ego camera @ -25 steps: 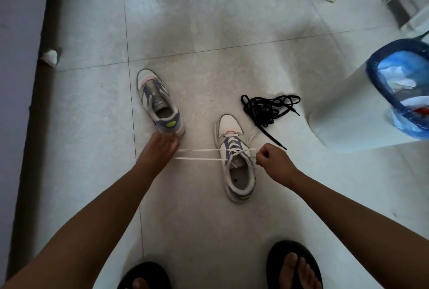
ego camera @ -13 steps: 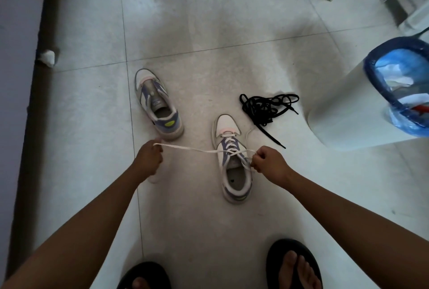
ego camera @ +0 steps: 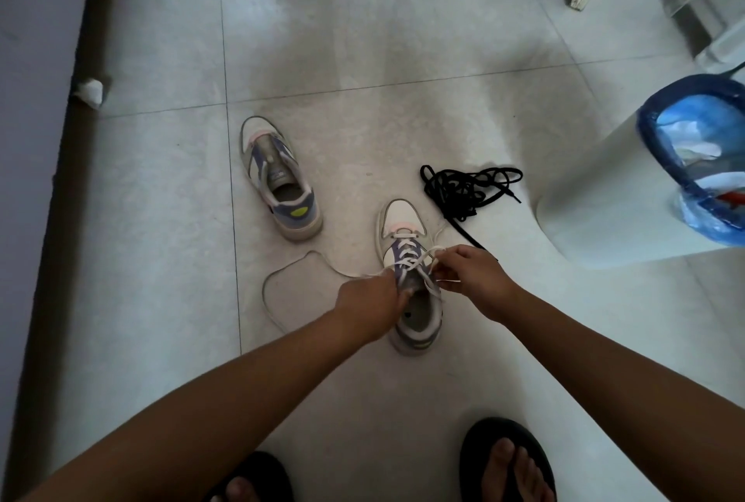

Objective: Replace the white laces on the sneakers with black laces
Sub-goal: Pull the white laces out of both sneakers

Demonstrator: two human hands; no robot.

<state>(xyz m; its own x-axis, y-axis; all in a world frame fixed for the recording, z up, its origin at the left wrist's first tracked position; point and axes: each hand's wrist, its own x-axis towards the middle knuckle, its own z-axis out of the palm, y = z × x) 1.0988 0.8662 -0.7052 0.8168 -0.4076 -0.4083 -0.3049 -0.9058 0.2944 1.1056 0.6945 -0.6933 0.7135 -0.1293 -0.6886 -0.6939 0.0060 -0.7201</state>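
Near sneaker [ego camera: 411,291] on tiled floor [ego camera: 363,57], toe pointing away, white lace [ego camera: 282,279] partly threaded. Left hand [ego camera: 369,300] at the tongue, fingers hidden; cannot tell grip. Right hand [ego camera: 469,273] pinching the lace at upper eyelets. Loose lace end looped on floor to the left. Second sneaker [ego camera: 278,179] unlaced, farther left. Black laces [ego camera: 463,189] piled just beyond near sneaker, beside white bin [ego camera: 604,199].

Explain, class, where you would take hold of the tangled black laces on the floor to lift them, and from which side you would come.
Pinch the black laces at the straight tail that trails out of the pile toward the right hand. It lies single and flat on the tile, clear of the knot, so fingers coming from above on the near side would probably close on one strand, not a clump.
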